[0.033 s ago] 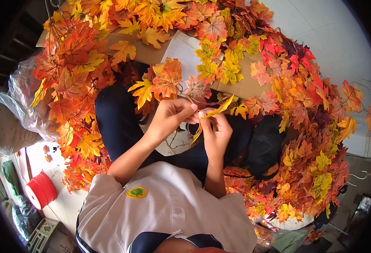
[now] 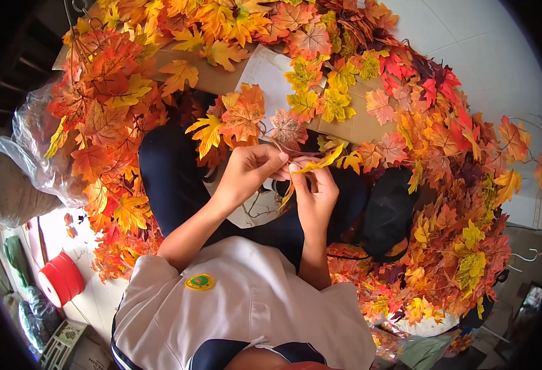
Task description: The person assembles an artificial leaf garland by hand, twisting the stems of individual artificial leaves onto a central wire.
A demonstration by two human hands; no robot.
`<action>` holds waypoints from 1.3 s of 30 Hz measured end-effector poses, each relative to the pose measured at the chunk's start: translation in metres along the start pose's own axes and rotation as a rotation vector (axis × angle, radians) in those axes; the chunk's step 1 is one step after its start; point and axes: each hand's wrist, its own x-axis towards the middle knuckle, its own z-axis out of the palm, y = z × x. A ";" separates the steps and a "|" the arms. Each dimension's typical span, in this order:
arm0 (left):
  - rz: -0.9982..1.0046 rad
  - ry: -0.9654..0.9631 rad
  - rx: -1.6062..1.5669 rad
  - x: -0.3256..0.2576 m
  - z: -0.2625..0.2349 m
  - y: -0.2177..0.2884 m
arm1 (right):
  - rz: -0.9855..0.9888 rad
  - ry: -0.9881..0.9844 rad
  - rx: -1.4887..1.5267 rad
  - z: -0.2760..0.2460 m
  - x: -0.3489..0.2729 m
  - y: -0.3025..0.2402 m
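Note:
My two hands meet above my lap, fingertips almost together. My left hand (image 2: 251, 168) pinches the thin stem of an artificial maple leaf garland, whose orange leaf (image 2: 242, 121), mottled reddish leaf (image 2: 288, 128) and yellow leaf (image 2: 206, 133) spread just beyond the fingers. Between thumb and fingers, my right hand (image 2: 314, 188) grips a narrow yellow leaf (image 2: 321, 160), seen nearly edge-on at the same spot. Exactly where its stem meets the garland is hidden by the fingers. Below the hands, thin brown stems (image 2: 262, 206) dangle over a pale surface between my legs.
Heaped artificial leaves (image 2: 114, 92) curve around me on the left, front and right. Cardboard (image 2: 360, 117) and a white paper sheet (image 2: 265, 77) lie ahead. A red spool (image 2: 61, 279) and clear plastic bag (image 2: 40, 142) are at left; a wire hook (image 2: 524, 255) juts out at right.
The yellow leaf in my right hand has tilted slightly, and the garland leaves ahead have shifted a little to the left. Both hands stay in almost the same place.

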 end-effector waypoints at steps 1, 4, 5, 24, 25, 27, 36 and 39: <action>-0.003 -0.005 0.004 0.000 0.000 -0.003 | 0.002 0.014 -0.016 0.000 -0.002 0.001; 0.044 -0.003 0.003 -0.002 0.004 -0.006 | 0.044 0.005 0.036 0.000 -0.004 0.000; 0.057 0.001 0.013 -0.002 0.005 -0.006 | 0.044 0.006 0.038 -0.002 -0.003 0.000; -0.116 -0.175 0.017 0.004 -0.011 0.005 | 0.184 -0.159 -0.078 -0.011 0.011 -0.005; -0.185 -0.227 -0.055 0.000 -0.010 0.009 | 0.182 -0.164 -0.018 -0.009 0.014 -0.006; -0.230 -0.252 -0.142 -0.001 -0.016 0.006 | 0.242 -0.247 0.129 -0.011 0.025 -0.003; -0.250 -0.318 -0.310 -0.008 -0.030 0.014 | 0.077 -0.256 0.066 -0.029 0.049 -0.022; -0.228 -0.095 -0.342 -0.011 -0.022 0.012 | -0.494 0.148 -0.296 -0.023 0.036 -0.031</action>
